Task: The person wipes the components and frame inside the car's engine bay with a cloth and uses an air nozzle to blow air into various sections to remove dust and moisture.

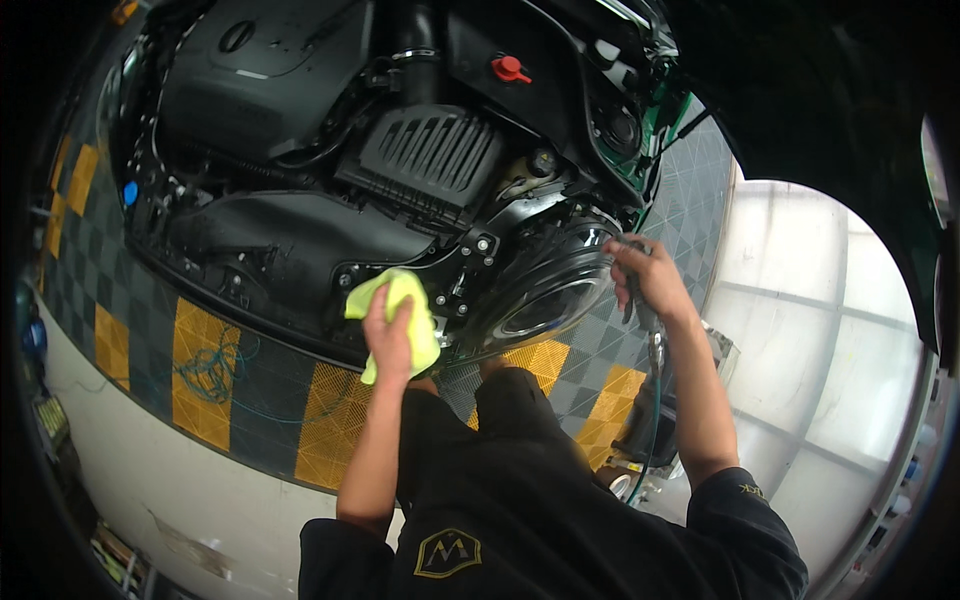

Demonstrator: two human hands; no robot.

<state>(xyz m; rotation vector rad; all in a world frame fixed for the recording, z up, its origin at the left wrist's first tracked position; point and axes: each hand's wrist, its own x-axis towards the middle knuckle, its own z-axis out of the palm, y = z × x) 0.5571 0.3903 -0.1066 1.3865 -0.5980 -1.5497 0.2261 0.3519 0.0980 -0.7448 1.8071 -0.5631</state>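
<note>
Left grip [387, 335] on cloth [421, 342], right grip [655, 280] around tool [631, 288], forearms [704, 400] outstretched

Floor around you: ribbed tiles [150, 340] in darker and lighter grey, checkered, with yellow tiles [112, 348] set among them in blocks. To your lower left the tiling ends in a curved edge (lens bend); past it, a plain pale floor strip [120, 440], brownish scuff [190, 545] low down. On your right, a broad whitish surface [775, 260] crossed by straight grey lines; floor or wall, can't tell. Small containers [902, 505] line your far right rim, kinds unclear. Lower left rim: cluttered items [112, 555], blurred. Light reads whitish, strongest on your right; corners go black.
</note>
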